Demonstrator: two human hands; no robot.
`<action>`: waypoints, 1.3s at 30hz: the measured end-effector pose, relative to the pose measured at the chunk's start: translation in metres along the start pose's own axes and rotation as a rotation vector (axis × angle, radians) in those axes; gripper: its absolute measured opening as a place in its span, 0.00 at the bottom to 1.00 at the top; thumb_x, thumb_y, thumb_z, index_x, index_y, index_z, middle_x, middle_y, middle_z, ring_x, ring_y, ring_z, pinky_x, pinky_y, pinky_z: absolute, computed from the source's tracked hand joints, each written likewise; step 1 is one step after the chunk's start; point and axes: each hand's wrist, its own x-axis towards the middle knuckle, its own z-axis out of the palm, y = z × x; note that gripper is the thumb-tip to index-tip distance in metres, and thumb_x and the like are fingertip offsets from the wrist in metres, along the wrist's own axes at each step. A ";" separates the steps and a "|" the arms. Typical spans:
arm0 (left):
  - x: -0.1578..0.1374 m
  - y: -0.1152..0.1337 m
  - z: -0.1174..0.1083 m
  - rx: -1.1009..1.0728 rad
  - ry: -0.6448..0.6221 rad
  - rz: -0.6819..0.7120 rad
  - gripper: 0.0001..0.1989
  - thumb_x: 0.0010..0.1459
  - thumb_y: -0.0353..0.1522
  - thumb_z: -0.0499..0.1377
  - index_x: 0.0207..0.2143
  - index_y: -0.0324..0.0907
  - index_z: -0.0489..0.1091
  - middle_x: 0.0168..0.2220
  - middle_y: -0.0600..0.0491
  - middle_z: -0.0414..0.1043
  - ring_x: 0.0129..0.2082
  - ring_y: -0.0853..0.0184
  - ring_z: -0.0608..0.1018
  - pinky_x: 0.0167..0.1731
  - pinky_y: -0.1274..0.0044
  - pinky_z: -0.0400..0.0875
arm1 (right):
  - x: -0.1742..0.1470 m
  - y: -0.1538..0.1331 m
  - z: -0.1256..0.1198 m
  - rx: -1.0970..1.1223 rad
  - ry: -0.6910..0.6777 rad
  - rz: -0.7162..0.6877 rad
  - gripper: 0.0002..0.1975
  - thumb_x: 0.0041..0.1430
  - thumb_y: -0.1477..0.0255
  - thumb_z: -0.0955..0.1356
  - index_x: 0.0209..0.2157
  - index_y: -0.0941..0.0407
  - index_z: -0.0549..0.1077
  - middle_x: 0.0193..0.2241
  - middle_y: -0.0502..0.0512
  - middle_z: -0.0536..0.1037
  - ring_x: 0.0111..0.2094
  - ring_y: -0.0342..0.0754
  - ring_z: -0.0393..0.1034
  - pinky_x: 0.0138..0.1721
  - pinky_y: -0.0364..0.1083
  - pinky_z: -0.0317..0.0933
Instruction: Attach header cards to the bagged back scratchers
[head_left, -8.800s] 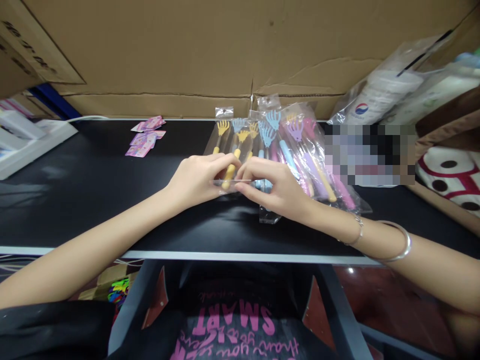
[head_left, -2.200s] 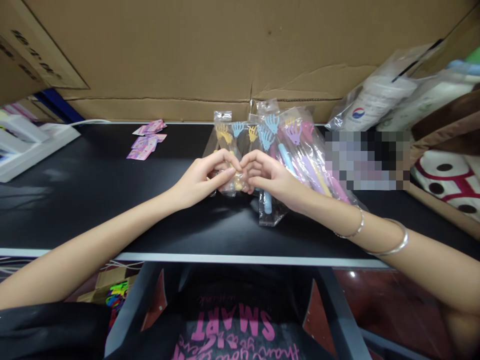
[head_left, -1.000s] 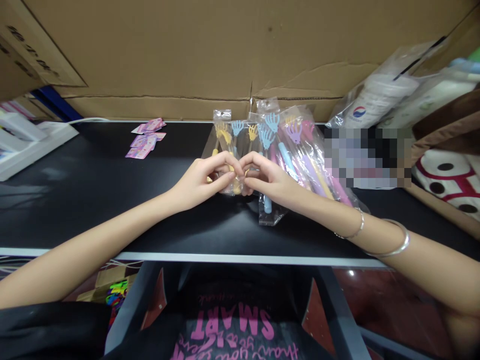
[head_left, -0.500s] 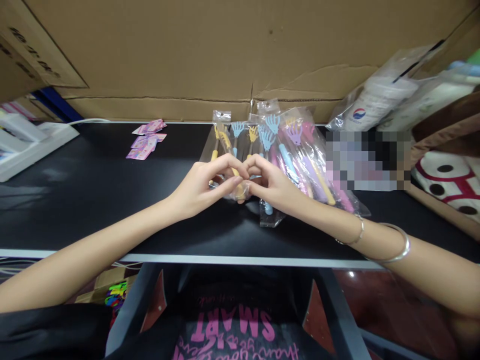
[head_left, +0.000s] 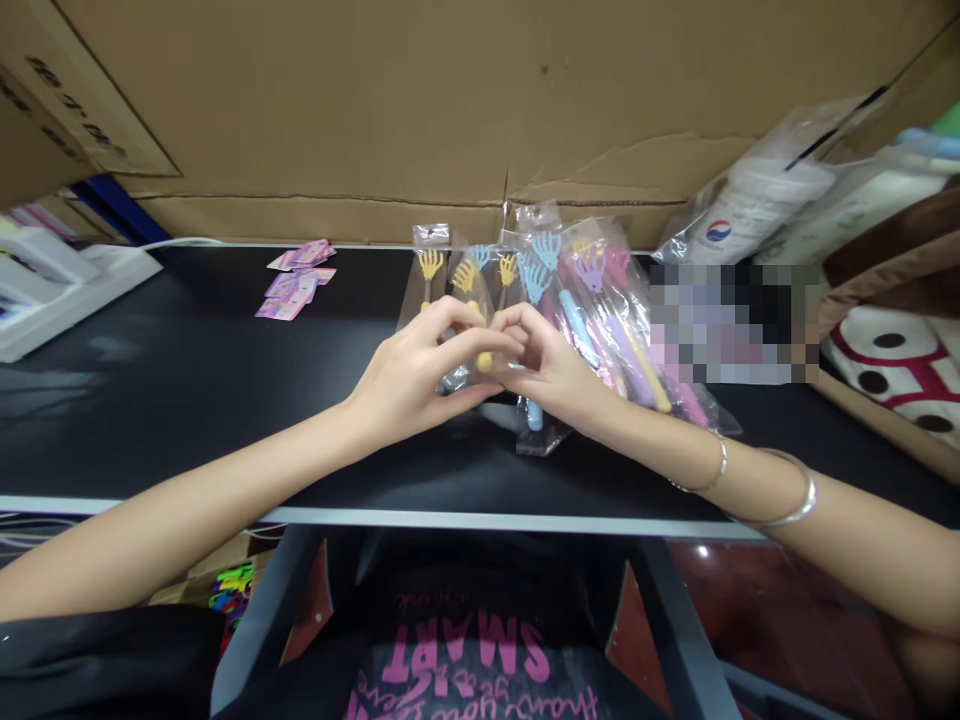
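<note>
My left hand (head_left: 409,375) and my right hand (head_left: 559,365) meet over the table, their fingers closed around the near end of a clear plastic bag (head_left: 480,300). Inside this bag is a yellow back scratcher (head_left: 466,277), its claw pointing away from me and the tip of its handle showing between my hands. Just beyond lie more bagged back scratchers: a yellow one (head_left: 431,264) at the left, a blue one (head_left: 546,248) and a purple one (head_left: 589,268) among several at the right. My fingers partly cover the held bag's near edge.
Pink cards (head_left: 292,285) lie at the back left, near a white rack (head_left: 82,290). A bagged cup (head_left: 757,215) and a brown bag (head_left: 900,270) stand at the right. A cardboard wall (head_left: 360,110) closes off the back of the black table (head_left: 247,420).
The held back scratcher has turned, so its claw now shows broad side up. My left fingers have stretched farther right, across toward my right fingertips.
</note>
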 end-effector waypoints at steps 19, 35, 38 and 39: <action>0.018 -0.050 -0.063 0.486 0.285 0.559 0.21 0.62 0.25 0.58 0.54 0.53 0.71 0.38 0.57 0.77 0.32 0.73 0.77 0.32 0.79 0.73 | -0.013 -0.008 0.002 -0.818 -0.304 -0.428 0.14 0.61 0.85 0.59 0.38 0.58 0.73 0.35 0.52 0.76 0.34 0.41 0.70 0.35 0.42 0.62; -0.028 -0.139 -0.074 0.626 0.137 0.432 0.22 0.66 0.30 0.55 0.57 0.65 0.66 0.41 0.66 0.78 0.38 0.73 0.75 0.38 0.76 0.77 | -0.021 -0.015 0.008 -1.364 -0.445 -0.660 0.13 0.67 0.82 0.58 0.37 0.57 0.70 0.30 0.51 0.71 0.27 0.40 0.62 0.22 0.44 0.46; -0.033 -0.133 -0.069 0.507 -0.072 0.253 0.17 0.67 0.32 0.53 0.52 0.62 0.72 0.42 0.62 0.79 0.41 0.71 0.78 0.42 0.73 0.76 | -0.021 -0.015 0.008 -1.354 -0.454 -0.645 0.12 0.67 0.82 0.58 0.36 0.58 0.71 0.30 0.52 0.71 0.29 0.41 0.63 0.23 0.44 0.46; -0.035 -0.129 -0.070 0.463 -0.131 0.208 0.16 0.67 0.33 0.53 0.51 0.61 0.73 0.42 0.60 0.79 0.42 0.69 0.79 0.41 0.72 0.76 | -0.021 -0.015 0.008 -1.349 -0.458 -0.649 0.13 0.68 0.82 0.58 0.36 0.58 0.71 0.30 0.52 0.72 0.30 0.41 0.63 0.24 0.44 0.47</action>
